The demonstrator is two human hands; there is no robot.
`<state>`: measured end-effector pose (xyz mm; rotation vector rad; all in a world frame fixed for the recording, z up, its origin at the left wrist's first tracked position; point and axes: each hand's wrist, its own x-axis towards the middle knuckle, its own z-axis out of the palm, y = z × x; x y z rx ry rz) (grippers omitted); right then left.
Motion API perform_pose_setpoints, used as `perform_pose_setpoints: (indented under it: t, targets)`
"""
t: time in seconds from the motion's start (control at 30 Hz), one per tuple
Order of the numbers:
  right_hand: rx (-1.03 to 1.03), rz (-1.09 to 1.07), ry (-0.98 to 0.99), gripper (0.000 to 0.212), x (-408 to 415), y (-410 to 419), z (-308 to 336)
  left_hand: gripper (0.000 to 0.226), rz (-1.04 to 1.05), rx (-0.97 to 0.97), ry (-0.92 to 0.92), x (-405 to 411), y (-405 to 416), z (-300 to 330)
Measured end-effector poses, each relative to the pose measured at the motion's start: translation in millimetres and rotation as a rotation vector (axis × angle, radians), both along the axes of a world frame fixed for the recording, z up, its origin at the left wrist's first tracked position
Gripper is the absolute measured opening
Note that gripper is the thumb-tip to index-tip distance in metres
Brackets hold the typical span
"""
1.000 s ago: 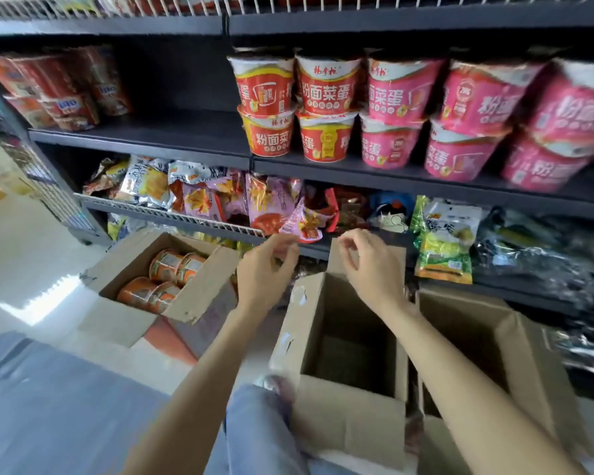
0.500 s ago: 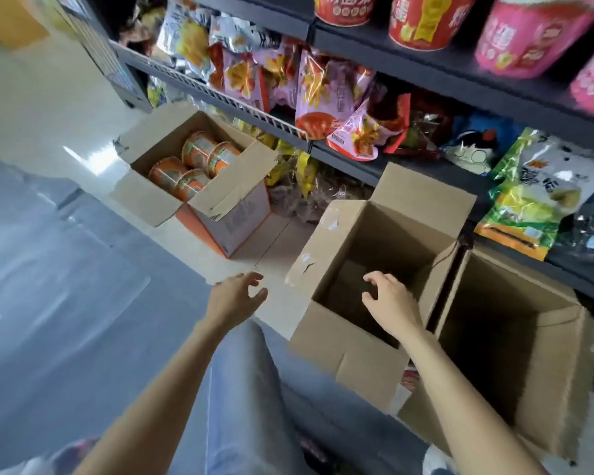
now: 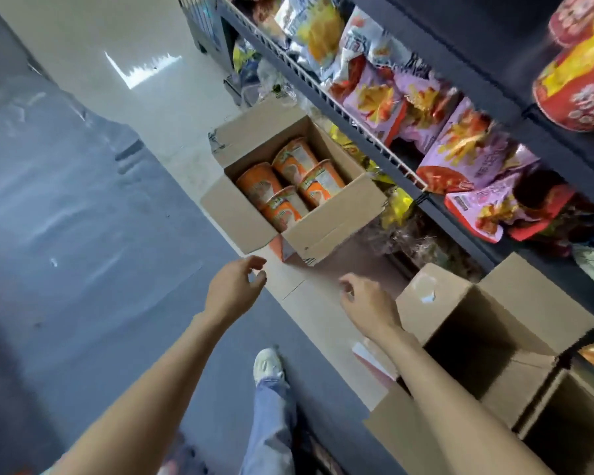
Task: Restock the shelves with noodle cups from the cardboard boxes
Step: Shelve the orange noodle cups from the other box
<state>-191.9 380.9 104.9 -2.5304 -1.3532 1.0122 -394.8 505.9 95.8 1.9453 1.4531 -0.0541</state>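
Reaching toward the noodle-cup box (image 3: 326, 231), left hand (image 3: 234, 291) and right hand (image 3: 366, 308) loosely curled, holding nothing.

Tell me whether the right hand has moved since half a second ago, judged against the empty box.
Yes. The right hand was over the opening of the empty box; now it is outside it, on the side toward the box of noodle cups, holding nothing.

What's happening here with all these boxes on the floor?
A person is restocking a shop shelf. Both hands, left hand and right hand, are empty and reach toward an open cardboard box on the floor that holds four orange noodle cups. The nearer box beside the right arm looks empty.
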Motion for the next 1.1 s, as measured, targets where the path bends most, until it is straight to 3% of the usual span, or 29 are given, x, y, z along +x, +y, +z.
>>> perform_pose_setpoints:
  t: [0.27,0.57,0.73,0.9,0.97,1.1]
  targets:
    - [0.134,-0.111,0.034,0.034,-19,172,-68,0.040,-0.067,0.075,0.009,-19,129,-50]
    - [0.101,-0.119,0.125,0.049,10,236,-119,0.050,-0.208,0.139,0.057,12,205,-109]
    - [-0.058,-0.004,0.102,0.086,22,263,-152,0.063,-0.378,0.196,0.101,46,252,-130]
    - [-0.286,0.141,0.082,0.120,24,284,-184,0.078,-0.821,0.310,0.332,78,291,-147]
    - [-0.328,0.175,0.089,0.133,20,287,-199,0.082,-1.044,0.345,0.518,93,306,-154]
    - [-0.291,0.130,0.068,0.137,12,285,-229,0.084,-1.348,0.462,0.759,113,326,-190]
